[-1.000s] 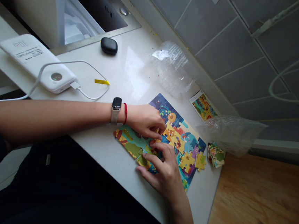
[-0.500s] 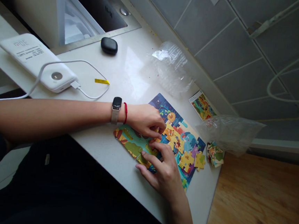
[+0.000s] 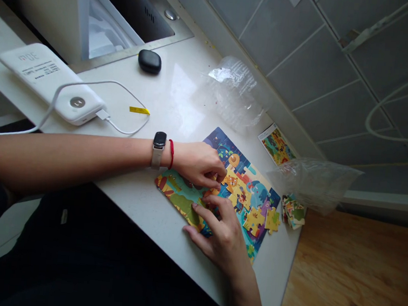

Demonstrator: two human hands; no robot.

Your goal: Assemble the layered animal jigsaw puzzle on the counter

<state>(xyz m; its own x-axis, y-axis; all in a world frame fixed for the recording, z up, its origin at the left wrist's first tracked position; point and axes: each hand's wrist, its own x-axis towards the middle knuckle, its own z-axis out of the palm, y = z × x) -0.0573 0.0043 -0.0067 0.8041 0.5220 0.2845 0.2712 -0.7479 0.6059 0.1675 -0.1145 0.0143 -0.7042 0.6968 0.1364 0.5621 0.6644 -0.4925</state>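
A colourful animal jigsaw puzzle lies on the white counter, its pieces partly fitted together. My left hand, with a watch and a red cord at the wrist, rests on its upper left part. The fingers are curled down against the puzzle, and their tips are partly hidden. On the lower edge, my right hand has its fingers spread, the fingertips touching the green pieces. A loose yellow puzzle piece overlaps the puzzle's right edge. Beyond it sits a small pile of puzzle pieces.
Clear plastic bags lie near the tiled wall, beside a small picture card. A white power bank with a cable and a black case are at left. Behind them is a sink.
My right hand's fingers have shifted very slightly to the left over the green pieces. The left hand and the puzzle stay in place.
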